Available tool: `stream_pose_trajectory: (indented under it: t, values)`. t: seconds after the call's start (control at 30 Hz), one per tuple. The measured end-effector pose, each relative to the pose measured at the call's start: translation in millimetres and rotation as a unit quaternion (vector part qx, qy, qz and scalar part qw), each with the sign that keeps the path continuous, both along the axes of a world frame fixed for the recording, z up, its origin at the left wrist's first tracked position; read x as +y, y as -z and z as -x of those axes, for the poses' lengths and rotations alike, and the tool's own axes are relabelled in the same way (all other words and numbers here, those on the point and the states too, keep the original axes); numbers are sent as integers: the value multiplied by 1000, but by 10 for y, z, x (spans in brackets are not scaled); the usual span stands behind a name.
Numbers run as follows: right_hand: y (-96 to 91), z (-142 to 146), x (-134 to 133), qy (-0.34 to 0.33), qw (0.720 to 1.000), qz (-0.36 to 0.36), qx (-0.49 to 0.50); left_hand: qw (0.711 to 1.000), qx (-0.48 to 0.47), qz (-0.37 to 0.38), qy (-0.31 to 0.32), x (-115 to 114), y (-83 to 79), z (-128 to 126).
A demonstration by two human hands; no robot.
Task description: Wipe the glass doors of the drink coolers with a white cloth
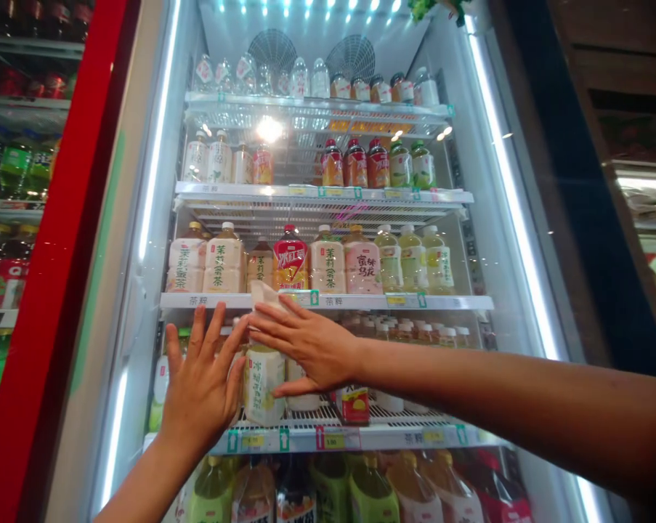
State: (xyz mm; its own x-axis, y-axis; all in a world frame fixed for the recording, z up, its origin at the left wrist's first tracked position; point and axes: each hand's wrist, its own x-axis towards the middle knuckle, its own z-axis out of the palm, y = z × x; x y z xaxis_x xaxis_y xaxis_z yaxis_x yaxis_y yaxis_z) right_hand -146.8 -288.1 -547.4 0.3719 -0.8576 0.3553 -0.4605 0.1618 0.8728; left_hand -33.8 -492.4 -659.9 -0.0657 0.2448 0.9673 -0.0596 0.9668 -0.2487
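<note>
Both my hands reach into an open drinks fridge at its fourth shelf (382, 436) from the top. My right hand (306, 347) lies across the top of a pale yellow bottle (262, 388), fingers stretched leftward with a white cloth or paper (263, 292) under the fingertips. My left hand (202, 385) is spread open, fingers up, in front of the bottles just left of that bottle. Whether it touches them is unclear.
Shelves above hold tea and juice bottles, among them a red-labelled bottle (290, 261). Green and orange bottles (371, 490) stand on the lowest shelf. A red-framed fridge (49, 240) with sodas stands at the left. The dark door frame (572, 218) rises at the right.
</note>
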Motion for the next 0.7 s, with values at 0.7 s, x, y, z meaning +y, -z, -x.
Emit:
stream_pose_trajectory:
  t: [0.7]
  values:
    - [-507,-42,-28,31,997,58,-28,1000,14,9,-5,-106,-57,-134]
